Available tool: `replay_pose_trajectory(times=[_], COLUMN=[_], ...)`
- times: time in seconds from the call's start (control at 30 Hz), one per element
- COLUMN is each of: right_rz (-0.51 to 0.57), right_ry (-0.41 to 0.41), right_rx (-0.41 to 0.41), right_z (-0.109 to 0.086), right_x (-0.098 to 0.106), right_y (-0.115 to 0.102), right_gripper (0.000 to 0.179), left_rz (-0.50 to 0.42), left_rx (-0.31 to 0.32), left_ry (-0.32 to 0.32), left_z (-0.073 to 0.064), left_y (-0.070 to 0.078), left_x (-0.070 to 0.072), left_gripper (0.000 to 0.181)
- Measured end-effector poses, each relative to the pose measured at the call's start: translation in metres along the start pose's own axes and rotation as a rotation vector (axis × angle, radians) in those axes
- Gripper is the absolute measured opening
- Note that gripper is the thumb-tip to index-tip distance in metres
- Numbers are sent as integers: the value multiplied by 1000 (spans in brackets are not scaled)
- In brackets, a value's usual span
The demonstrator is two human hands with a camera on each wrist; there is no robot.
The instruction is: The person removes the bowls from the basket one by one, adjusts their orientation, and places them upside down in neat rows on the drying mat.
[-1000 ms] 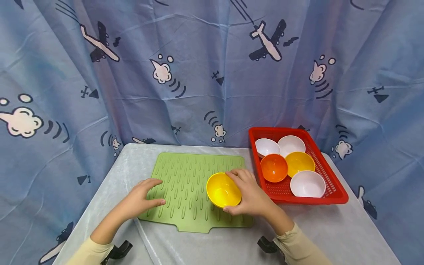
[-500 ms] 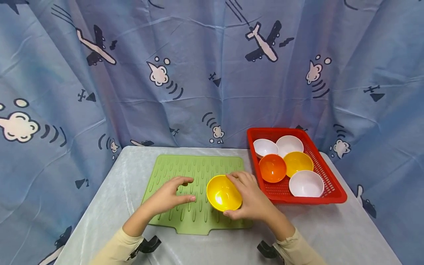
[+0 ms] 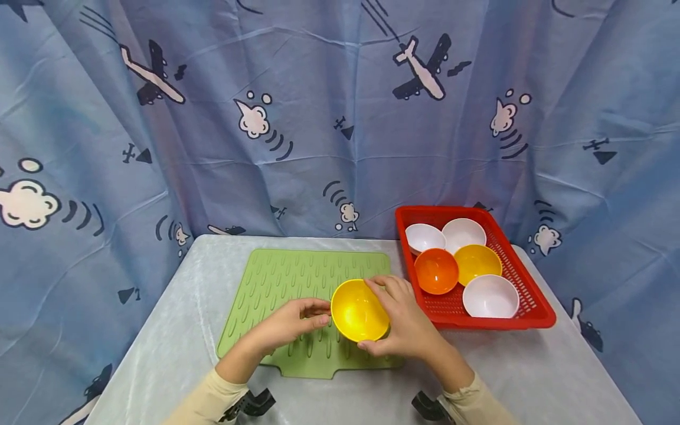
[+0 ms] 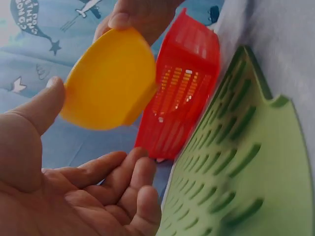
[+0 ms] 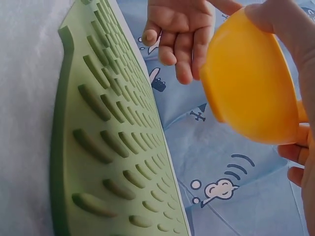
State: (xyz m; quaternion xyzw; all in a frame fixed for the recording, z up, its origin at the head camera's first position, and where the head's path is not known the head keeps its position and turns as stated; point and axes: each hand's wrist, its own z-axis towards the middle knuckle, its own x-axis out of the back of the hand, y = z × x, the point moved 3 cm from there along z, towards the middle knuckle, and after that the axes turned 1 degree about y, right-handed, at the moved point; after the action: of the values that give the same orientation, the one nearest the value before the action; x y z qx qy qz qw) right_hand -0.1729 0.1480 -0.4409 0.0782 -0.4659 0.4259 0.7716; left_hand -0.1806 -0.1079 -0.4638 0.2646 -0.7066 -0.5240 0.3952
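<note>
A yellow bowl [image 3: 359, 311] is held up over the green drying mat [image 3: 313, 268], its opening tilted toward the head camera. My right hand [image 3: 399, 319] grips it by the right side of the rim, thumb at the near edge and fingers at the far edge. At its left side is my left hand [image 3: 292, 324], with thumb and fingertips right by the bowl's wall. In the left wrist view the left fingers [image 4: 106, 179] lie spread and relaxed below the bowl [image 4: 110, 81]. From the right wrist, the bowl's outside and foot [image 5: 248, 78] show above the ridged mat.
A red plastic basket [image 3: 531, 283] stands at the right of the table. Inside are several bowls: white ones [image 3: 490, 296], an orange one [image 3: 436, 271] and another yellow one [image 3: 480, 264]. A blue curtain [image 3: 297, 118] hangs behind the table [image 3: 207, 277].
My left hand has moved right across the mat, from its left side up to the yellow bowl. The right hand keeps its grip on the bowl in nearly the same place.
</note>
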Motion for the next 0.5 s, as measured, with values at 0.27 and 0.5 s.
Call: replay_pose_trajectory(times=[0.27, 0.5], right_rz=[-14, -64], right_ry=[57, 105], right_rx=[38, 72], right_z=[0, 3], right_x=[0, -3], right_y=[-16, -21], right_gripper=[112, 108], left_rz=[-236, -366], left_rx=[5, 14], left_ry=[-99, -153], left_z=[-2, -3], left_y=[-4, 1], left_x=[-8, -8], left_gripper=[59, 54])
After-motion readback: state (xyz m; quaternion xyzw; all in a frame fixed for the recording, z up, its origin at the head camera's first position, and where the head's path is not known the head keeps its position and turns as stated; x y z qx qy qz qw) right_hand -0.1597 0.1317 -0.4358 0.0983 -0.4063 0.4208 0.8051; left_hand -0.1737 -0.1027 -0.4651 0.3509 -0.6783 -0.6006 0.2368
